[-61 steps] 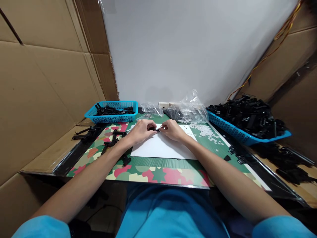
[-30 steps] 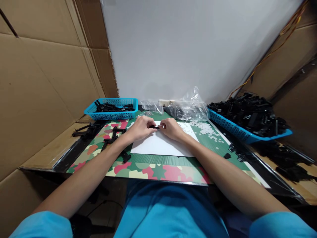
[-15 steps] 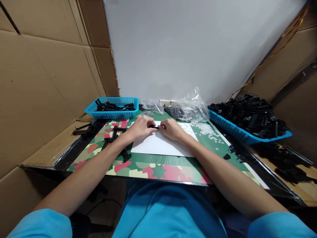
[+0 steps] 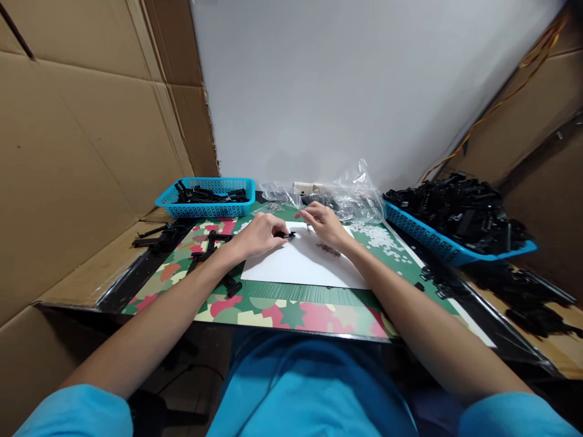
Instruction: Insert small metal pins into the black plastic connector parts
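Note:
My left hand (image 4: 262, 235) is closed in a pinch around a small black plastic part (image 4: 288, 234), whose end sticks out past the fingertips over the white sheet (image 4: 291, 264). Raised above the sheet's far edge, my right hand (image 4: 324, 223) has its fingers bent. A tiny pale thing shows under its fingertips, too small to name. Beneath this hand lies a little pile of brownish small pieces (image 4: 328, 249). Black plastic pieces (image 4: 212, 246) rest beside my left wrist, partly hidden by the forearm.
A blue basket (image 4: 207, 212) of black parts stands at back left, and a heaped blue basket (image 4: 449, 243) at right. Clear plastic bags (image 4: 359, 203) lie along the wall. Small white discs (image 4: 378, 237) are scattered right of the sheet. Cardboard walls (image 4: 91, 133) flank the table.
My right hand has moved away from the black part, up and to the right, uncovering the brownish pile. My left hand still holds the part in nearly the same place.

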`<state>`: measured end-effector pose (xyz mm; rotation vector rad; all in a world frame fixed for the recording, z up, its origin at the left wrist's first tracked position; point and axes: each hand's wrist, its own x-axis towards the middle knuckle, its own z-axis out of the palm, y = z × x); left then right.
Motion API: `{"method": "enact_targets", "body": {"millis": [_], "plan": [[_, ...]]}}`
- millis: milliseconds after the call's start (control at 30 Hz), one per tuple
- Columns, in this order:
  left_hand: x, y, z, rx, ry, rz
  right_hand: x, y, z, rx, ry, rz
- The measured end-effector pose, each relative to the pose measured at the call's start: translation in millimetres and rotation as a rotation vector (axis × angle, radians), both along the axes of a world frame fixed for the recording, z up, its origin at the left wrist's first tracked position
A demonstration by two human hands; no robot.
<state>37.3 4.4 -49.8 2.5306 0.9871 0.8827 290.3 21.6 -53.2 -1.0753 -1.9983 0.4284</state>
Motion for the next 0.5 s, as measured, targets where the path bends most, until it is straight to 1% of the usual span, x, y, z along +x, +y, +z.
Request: {"method": "enact_targets", "body": {"millis": [167,233,500], "plan": [[-1,1,-1.4,-0.012,0.001,-0.013,-7,0,-3.1,-0.147,0.247,0.113],[-1,1,-1.5,-0.007,0.000,-0.009,-8,1,-5.2,-0.183,0.311,0.130],[0,0,0.2,-0.007,0.014,-0.012,-6,5,-13.7,-0.137,0.229,0.068]]}}
